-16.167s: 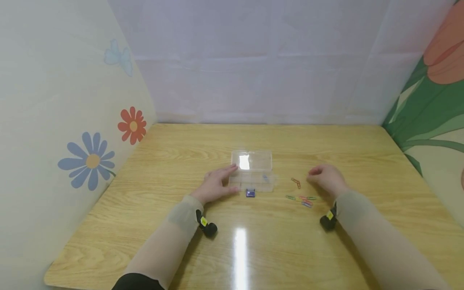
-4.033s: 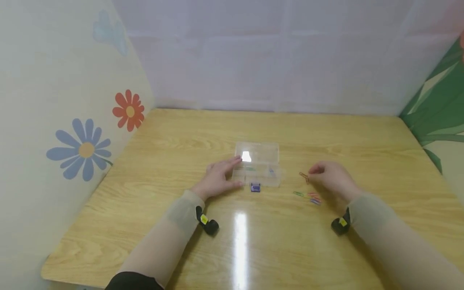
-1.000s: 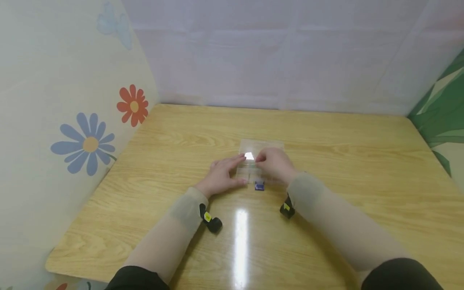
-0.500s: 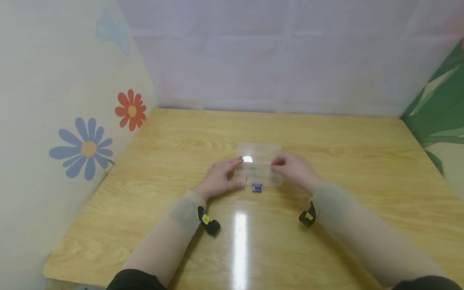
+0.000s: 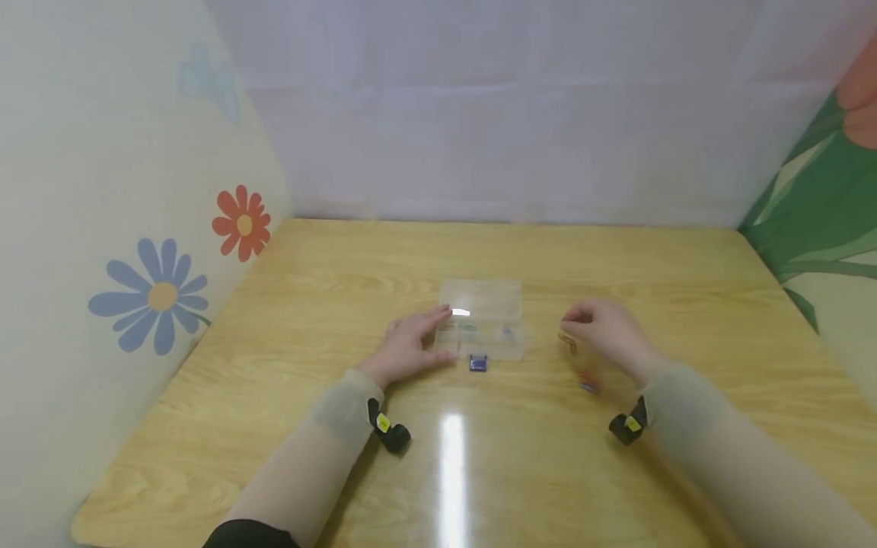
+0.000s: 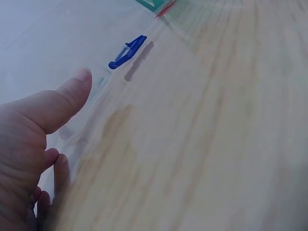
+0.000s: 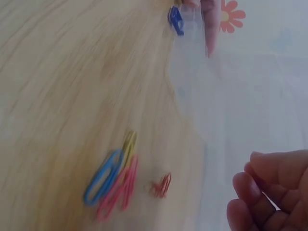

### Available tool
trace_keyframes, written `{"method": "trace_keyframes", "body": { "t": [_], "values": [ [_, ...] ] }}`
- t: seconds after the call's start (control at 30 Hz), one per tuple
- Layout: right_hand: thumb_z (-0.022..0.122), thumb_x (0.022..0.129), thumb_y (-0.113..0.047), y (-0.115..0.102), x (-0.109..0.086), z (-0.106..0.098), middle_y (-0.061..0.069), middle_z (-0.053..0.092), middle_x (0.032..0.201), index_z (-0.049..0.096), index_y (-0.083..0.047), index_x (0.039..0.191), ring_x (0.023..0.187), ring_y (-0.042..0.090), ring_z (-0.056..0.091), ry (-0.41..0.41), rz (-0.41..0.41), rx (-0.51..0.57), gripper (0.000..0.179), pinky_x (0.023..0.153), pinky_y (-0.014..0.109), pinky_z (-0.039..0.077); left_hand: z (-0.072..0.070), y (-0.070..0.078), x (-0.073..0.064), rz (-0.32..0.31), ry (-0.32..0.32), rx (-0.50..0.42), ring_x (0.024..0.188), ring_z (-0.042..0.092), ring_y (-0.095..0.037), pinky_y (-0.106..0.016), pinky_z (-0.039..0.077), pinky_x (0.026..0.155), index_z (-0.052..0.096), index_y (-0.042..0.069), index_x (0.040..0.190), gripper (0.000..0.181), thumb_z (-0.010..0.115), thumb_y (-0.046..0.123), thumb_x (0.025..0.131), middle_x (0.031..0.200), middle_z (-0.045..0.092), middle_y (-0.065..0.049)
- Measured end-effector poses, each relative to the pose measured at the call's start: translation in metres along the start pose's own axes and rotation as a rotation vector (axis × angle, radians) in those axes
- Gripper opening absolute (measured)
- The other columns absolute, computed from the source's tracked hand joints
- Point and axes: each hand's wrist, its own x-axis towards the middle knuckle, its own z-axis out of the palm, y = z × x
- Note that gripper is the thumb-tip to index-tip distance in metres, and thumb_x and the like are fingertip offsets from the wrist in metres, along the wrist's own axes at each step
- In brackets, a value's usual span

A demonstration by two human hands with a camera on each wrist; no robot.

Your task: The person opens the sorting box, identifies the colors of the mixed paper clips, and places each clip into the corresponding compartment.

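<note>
My left hand (image 5: 409, 346) rests at the left end of a clear, lidded plastic box (image 5: 512, 352), thumb by its front edge and fingers by the raised lid. Its thumb lies straight in the left wrist view. A blue latch (image 5: 478, 363) sits at the box's front. Green paper clips (image 5: 468, 327) show in a middle compartment, a blue piece (image 5: 508, 331) in a right one. My right hand (image 5: 610, 335) hovers over orange-red paper clips (image 5: 569, 344), its fingers loosely curled with nothing visible between them in the right wrist view (image 7: 274, 192).
Blue (image 7: 103, 178), yellow (image 7: 129, 144) and pink (image 7: 118, 190) paper clips lie bunched on the wooden table (image 5: 329, 289), near the orange-red ones. A pale cloth wall (image 5: 411, 152) stands behind the table, and a flower-printed wall (image 5: 123, 190) at the left.
My right hand has moved from over the box back right to the paper clips. The green clip on the table four seconds ago no longer shows there. The left hand stays at the box.
</note>
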Motion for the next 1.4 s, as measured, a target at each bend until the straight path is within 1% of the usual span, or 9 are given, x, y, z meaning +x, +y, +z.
{"method": "trace_keyframes", "body": {
  "t": [0.13, 0.37, 0.5, 0.6, 0.73, 0.93, 1.17, 1.3, 1.4],
  "values": [
    [0.059, 0.096, -0.026, 0.009, -0.005, -0.005, 0.016, 0.064, 0.115, 0.064, -0.003, 0.112, 0.107, 0.034, 0.056, 0.014, 0.021, 0.008, 0.029, 0.090, 0.053, 0.045, 0.002, -0.005, 0.000, 0.015, 0.017, 0.002, 0.140, 0.029, -0.023, -0.053, 0.010, 0.112, 0.031, 0.027, 0.151, 0.084, 0.065, 0.059, 0.082, 0.157, 0.025, 0.010],
    [0.060, 0.095, -0.022, 0.024, -0.004, -0.005, 0.019, 0.063, 0.114, 0.064, -0.001, 0.111, 0.105, 0.036, 0.057, 0.029, 0.035, -0.012, 0.027, 0.091, 0.053, 0.045, 0.001, -0.010, -0.006, 0.025, 0.017, -0.004, 0.140, 0.030, -0.026, -0.056, 0.012, 0.111, 0.032, 0.026, 0.151, 0.084, 0.064, 0.060, 0.082, 0.156, 0.025, 0.009],
    [0.062, 0.093, -0.017, 0.027, -0.003, -0.002, 0.019, 0.063, 0.115, 0.065, -0.001, 0.110, 0.106, 0.037, 0.056, -0.017, 0.050, -0.026, 0.024, 0.092, 0.055, 0.044, 0.001, -0.010, -0.008, 0.012, 0.014, -0.005, 0.140, 0.030, -0.025, -0.055, 0.012, 0.111, 0.031, 0.027, 0.151, 0.084, 0.065, 0.060, 0.081, 0.156, 0.025, 0.010],
    [0.064, 0.090, -0.014, 0.028, -0.003, 0.000, 0.016, 0.064, 0.110, 0.066, -0.004, 0.105, 0.104, 0.035, 0.056, -0.060, 0.048, -0.033, 0.018, 0.090, 0.054, 0.044, 0.002, -0.010, -0.007, 0.016, 0.018, -0.012, 0.140, 0.030, -0.025, -0.056, 0.011, 0.111, 0.031, 0.027, 0.151, 0.084, 0.066, 0.060, 0.081, 0.156, 0.025, 0.010],
    [0.069, 0.084, -0.010, 0.031, -0.007, 0.000, 0.007, 0.066, 0.097, 0.067, -0.009, 0.093, 0.095, 0.028, 0.058, -0.111, 0.016, -0.062, 0.009, 0.087, 0.052, 0.045, 0.004, -0.009, -0.006, 0.030, 0.020, -0.019, 0.140, 0.030, -0.026, -0.057, 0.011, 0.111, 0.032, 0.027, 0.151, 0.084, 0.065, 0.061, 0.082, 0.156, 0.026, 0.010],
    [0.074, 0.080, -0.013, 0.037, -0.013, 0.005, -0.001, 0.065, 0.088, 0.067, -0.013, 0.086, 0.087, 0.020, 0.057, -0.210, 0.008, -0.072, 0.008, 0.082, 0.045, 0.045, 0.003, -0.005, -0.007, 0.017, 0.008, -0.034, 0.141, 0.028, -0.026, -0.055, 0.010, 0.112, 0.031, 0.025, 0.151, 0.085, 0.067, 0.057, 0.082, 0.156, 0.025, 0.010],
    [0.073, 0.082, -0.014, 0.039, -0.016, 0.012, 0.000, 0.064, 0.086, 0.067, -0.012, 0.084, 0.083, 0.019, 0.055, -0.206, 0.040, -0.067, 0.007, 0.077, 0.039, 0.044, 0.002, -0.003, -0.007, 0.014, 0.015, -0.041, 0.141, 0.029, -0.025, -0.053, 0.010, 0.112, 0.032, 0.025, 0.151, 0.084, 0.068, 0.055, 0.082, 0.156, 0.025, 0.010],
    [0.072, 0.085, -0.017, 0.038, -0.017, 0.013, 0.000, 0.063, 0.085, 0.065, -0.012, 0.084, 0.081, 0.018, 0.053, -0.201, 0.030, -0.106, 0.008, 0.073, 0.037, 0.043, 0.002, -0.003, -0.005, 0.015, 0.014, -0.046, 0.140, 0.029, -0.024, -0.052, 0.010, 0.112, 0.032, 0.026, 0.151, 0.083, 0.068, 0.056, 0.082, 0.156, 0.025, 0.012],
    [0.069, 0.087, -0.015, 0.038, -0.017, 0.012, -0.001, 0.062, 0.086, 0.064, -0.013, 0.085, 0.082, 0.018, 0.054, -0.197, 0.024, -0.134, 0.006, 0.074, 0.037, 0.044, 0.002, -0.003, -0.003, 0.017, 0.013, -0.054, 0.140, 0.029, -0.024, -0.053, 0.010, 0.112, 0.032, 0.027, 0.151, 0.083, 0.068, 0.056, 0.082, 0.156, 0.025, 0.013]
  ]
}}
